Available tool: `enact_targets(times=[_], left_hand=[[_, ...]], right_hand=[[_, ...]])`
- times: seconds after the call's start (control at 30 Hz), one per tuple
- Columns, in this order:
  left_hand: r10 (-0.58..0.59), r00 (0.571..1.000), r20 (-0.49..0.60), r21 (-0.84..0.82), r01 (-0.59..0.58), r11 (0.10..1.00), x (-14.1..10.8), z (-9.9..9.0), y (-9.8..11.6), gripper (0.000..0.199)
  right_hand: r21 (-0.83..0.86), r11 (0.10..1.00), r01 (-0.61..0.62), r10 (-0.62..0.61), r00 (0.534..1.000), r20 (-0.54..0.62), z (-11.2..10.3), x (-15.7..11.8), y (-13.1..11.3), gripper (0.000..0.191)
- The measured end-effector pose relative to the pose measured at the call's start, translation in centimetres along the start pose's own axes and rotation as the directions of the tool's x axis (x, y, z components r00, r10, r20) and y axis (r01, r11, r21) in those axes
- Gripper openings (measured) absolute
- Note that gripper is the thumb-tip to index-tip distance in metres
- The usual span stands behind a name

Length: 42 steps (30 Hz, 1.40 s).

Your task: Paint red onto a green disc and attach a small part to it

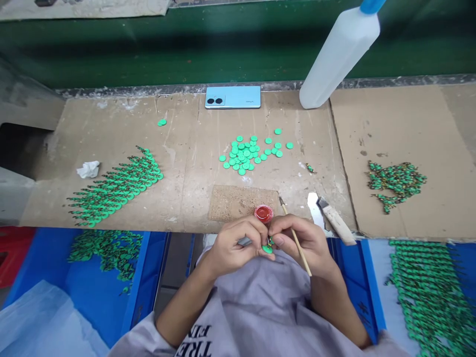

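My left hand point(236, 244) pinches a round green disc point(267, 249) just past the table's front edge. A tiny green and yellow piece stands on the disc. The fingertips of my right hand point(307, 243) close in on that piece from the other side. A thin paintbrush point(300, 252) also lies in my right hand, its dark tip pointing away from me. Right beyond my hands is a small round pot of red liquid point(264, 213), at the edge of a brown cork-like pad point(230, 202). Fingers partly hide the small piece.
Loose green discs point(243, 154) lie mid-table, with a light blue phone point(233, 97) behind. Rows of finished-looking pieces point(119, 186) are at left, a pile of small figures point(396, 181) at right. A scraper point(336, 220), a white bottle point(340, 57) and blue bins point(100, 282) are around.
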<state>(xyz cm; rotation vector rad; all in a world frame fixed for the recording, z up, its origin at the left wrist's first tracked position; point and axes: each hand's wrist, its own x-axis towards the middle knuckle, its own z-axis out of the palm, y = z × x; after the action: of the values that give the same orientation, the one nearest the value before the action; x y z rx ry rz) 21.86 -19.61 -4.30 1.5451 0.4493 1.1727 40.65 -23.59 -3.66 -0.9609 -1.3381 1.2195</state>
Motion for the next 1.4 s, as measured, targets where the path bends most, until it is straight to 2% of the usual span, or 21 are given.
enact_targets(times=[0.3,0.57,0.73,1.07,1.4], left_hand=[[-0.018,0.999,-0.051,-0.107,0.013,0.994,-0.4,0.3,-0.5,0.031],[0.051,0.997,-0.053,-0.1,-0.056,0.993,-0.3,0.5,-0.5,0.041],[0.027,0.998,-0.057,-0.133,-0.034,0.991,-0.4,0.7,-0.5,0.046],[-0.045,0.995,-0.094,-0.196,0.026,0.98,-0.4,1.1,-0.4,0.05],[-0.081,0.994,-0.068,-0.246,0.062,0.967,0.1,1.2,-0.4,0.044]], right_hand=[[0.09,0.994,0.064,-0.058,0.996,-0.065,0.8,0.5,0.5,0.008],[0.182,0.983,0.008,0.011,0.995,-0.103,1.4,0.5,0.4,0.015],[0.222,0.975,0.007,0.015,0.995,-0.099,1.5,0.5,0.3,0.012],[0.201,0.98,-0.001,0.024,0.993,-0.113,1.5,0.5,0.4,0.013],[0.201,0.98,-0.014,0.043,0.989,-0.139,1.4,0.5,0.2,0.02]])
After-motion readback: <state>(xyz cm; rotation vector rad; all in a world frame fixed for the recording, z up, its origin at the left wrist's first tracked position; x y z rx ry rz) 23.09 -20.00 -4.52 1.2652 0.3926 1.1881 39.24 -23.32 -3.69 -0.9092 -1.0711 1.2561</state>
